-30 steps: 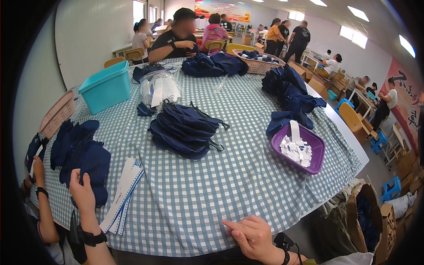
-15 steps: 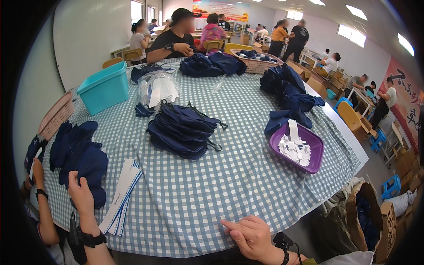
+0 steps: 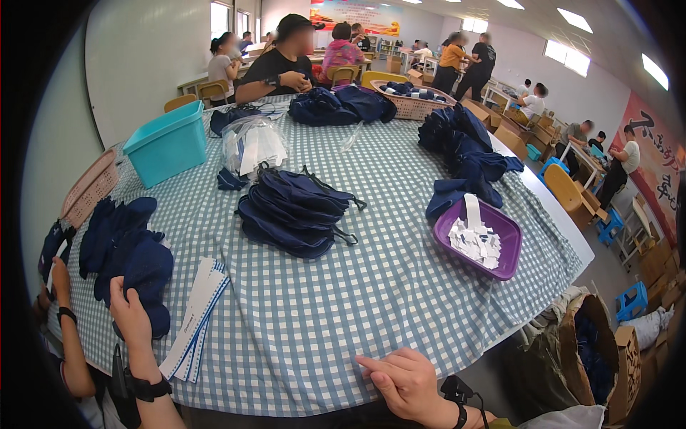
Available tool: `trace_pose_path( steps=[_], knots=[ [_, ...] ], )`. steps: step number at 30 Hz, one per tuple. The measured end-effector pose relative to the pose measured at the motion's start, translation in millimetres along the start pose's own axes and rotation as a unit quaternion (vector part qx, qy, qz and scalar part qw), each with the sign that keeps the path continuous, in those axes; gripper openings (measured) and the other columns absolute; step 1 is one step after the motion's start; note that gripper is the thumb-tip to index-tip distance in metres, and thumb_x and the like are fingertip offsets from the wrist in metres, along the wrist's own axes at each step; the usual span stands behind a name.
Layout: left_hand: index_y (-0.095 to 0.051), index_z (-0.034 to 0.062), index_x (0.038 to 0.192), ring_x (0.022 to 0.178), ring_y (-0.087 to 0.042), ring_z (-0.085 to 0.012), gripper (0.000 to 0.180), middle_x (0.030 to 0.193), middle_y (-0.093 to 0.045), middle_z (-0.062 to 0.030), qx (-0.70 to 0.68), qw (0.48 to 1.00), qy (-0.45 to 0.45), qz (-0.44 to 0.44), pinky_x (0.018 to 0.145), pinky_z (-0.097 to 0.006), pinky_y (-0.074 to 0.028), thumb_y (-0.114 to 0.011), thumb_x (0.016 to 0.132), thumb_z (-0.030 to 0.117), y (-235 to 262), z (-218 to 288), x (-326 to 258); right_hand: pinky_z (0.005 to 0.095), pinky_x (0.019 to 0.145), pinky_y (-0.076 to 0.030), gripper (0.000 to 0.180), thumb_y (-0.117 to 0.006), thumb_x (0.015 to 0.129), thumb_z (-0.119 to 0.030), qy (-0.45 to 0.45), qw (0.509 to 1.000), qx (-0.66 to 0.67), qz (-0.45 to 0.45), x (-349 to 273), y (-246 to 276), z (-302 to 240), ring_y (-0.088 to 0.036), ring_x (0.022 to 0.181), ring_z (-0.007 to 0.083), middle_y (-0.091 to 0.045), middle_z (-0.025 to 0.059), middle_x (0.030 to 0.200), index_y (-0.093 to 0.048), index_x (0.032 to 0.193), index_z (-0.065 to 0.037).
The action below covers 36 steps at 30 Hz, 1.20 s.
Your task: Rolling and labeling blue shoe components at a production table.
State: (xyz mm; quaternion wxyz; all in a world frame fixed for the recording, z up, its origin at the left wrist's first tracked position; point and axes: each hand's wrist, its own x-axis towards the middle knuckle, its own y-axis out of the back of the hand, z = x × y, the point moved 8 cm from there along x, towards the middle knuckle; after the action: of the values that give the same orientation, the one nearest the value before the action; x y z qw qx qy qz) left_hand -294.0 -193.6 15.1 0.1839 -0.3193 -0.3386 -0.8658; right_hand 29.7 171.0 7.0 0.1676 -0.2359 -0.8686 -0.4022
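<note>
My left hand hovers at the near edge of a pile of navy cloth pieces. Its fingers are loosely bent, thumb and forefinger apart, with no thing visible between them. Just right of it, white paper strips with blue edges lie fanned out. My right hand is over the table's near edge, forefinger stretched out and thumb apart, holding nothing. Beyond, mid-table, a stack of navy cloth pieces with black straps lies on the checked tablecloth.
A purple tray of white paper bits stands right, below heaped navy cloth. A turquoise bin, pink basket and clear bag stand left. Another person's hand works far left; a person sits opposite.
My two hands keep their places and poses. The hands of the person opposite have shifted slightly; the things on the table lie as before.
</note>
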Motion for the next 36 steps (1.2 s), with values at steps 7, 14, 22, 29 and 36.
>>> trace_pose_path(
  steps=[7, 14, 22, 29, 36],
  knots=[
    [-0.057, -0.0047, 0.1, 0.085, -0.063, -0.0235, 0.014, 0.09, -0.065, -0.0136, -0.014, 0.998, 0.025, -0.056, 0.082, -0.034, -0.047, -0.051, 0.092, 0.005, -5.0, 8.4, 2.0, 0.0305, 0.063, -0.045, 0.028, -0.053, 0.1, -0.024, 0.002, 1.0, -0.002, -0.008, -0.8, -1.6, 0.7, -0.059, 0.063, 0.0168, -0.071, -0.002, 0.076, -0.073, 0.112, -0.008],
    [-0.06, -0.0061, 0.098, 0.077, -0.061, -0.0252, 0.028, 0.086, -0.066, -0.016, 0.026, 0.999, 0.01, -0.039, 0.075, -0.036, -0.047, -0.06, 0.096, 0.022, -3.3, 23.1, 0.9, 0.0308, 0.064, -0.045, 0.028, -0.053, 0.1, -0.023, 0.002, 1.0, -0.007, -0.006, 0.4, -0.7, -0.7, -0.059, 0.064, 0.0172, -0.071, -0.0017, 0.076, -0.073, 0.111, -0.008],
    [-0.06, -0.0088, 0.098, 0.079, -0.062, -0.0275, 0.032, 0.089, -0.067, -0.0179, 0.066, 0.998, 0.003, -0.002, 0.077, -0.036, -0.048, -0.06, 0.097, 0.024, -0.6, 15.5, 0.3, 0.0311, 0.064, -0.044, 0.027, -0.053, 0.1, -0.022, 0.001, 1.0, -0.002, -0.005, 1.5, -0.2, -2.1, -0.06, 0.064, 0.0172, -0.071, -0.0017, 0.076, -0.073, 0.111, -0.007],
    [-0.059, -0.0059, 0.098, 0.083, -0.061, -0.0221, 0.013, 0.086, -0.063, -0.0138, 0.005, 1.0, 0.016, -0.011, 0.082, -0.032, -0.048, -0.057, 0.092, 0.006, 3.6, 28.6, -0.2, 0.031, 0.063, -0.044, 0.027, -0.053, 0.1, -0.022, -0.003, 1.0, -0.011, -0.004, 0.9, 0.3, -2.3, -0.06, 0.064, 0.0171, -0.071, -0.0016, 0.076, -0.073, 0.111, -0.008],
    [-0.052, -0.0029, 0.095, 0.077, -0.054, -0.0195, 0.011, 0.083, -0.056, -0.0101, -0.005, 1.0, -0.017, -0.011, 0.078, -0.029, -0.045, -0.048, 0.085, -0.005, 2.3, 10.8, 0.8, 0.0316, 0.062, -0.043, 0.027, -0.053, 0.1, -0.022, 0.0, 1.0, -0.011, -0.004, 1.1, -0.2, -2.6, -0.06, 0.064, 0.0172, -0.071, -0.001, 0.076, -0.074, 0.109, -0.008]
  ],
)
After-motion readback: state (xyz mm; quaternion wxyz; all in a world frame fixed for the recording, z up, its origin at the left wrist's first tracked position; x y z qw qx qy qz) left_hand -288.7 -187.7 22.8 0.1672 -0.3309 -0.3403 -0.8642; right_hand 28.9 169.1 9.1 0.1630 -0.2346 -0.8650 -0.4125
